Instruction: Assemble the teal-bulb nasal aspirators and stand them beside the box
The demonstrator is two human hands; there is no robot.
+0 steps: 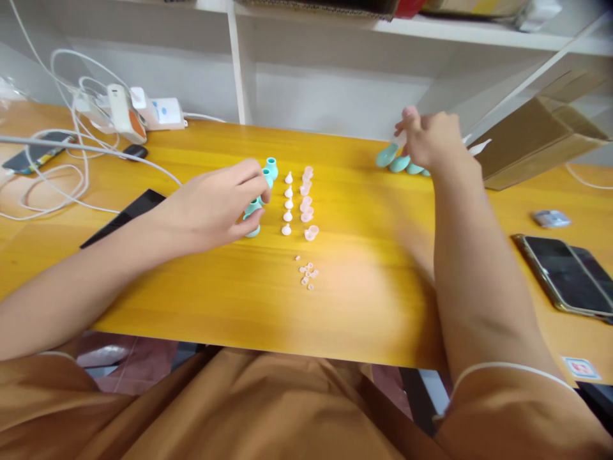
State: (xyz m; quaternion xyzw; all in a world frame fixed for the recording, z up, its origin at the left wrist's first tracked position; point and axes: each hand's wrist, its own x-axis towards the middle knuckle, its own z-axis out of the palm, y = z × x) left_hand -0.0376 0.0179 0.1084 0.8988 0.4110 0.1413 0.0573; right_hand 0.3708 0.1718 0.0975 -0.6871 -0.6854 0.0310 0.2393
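Now the left hand (215, 207) pinches a teal piece (253, 206) in a narrow grip, beside the teal column (271, 169) on the desk (230, 300). Just right of that grip stand white cones (288, 203) and pink caps (306, 201). The right hand (431, 140) reaches far out, touching teal discs (395, 160) (blurred, so its grip cannot be told).
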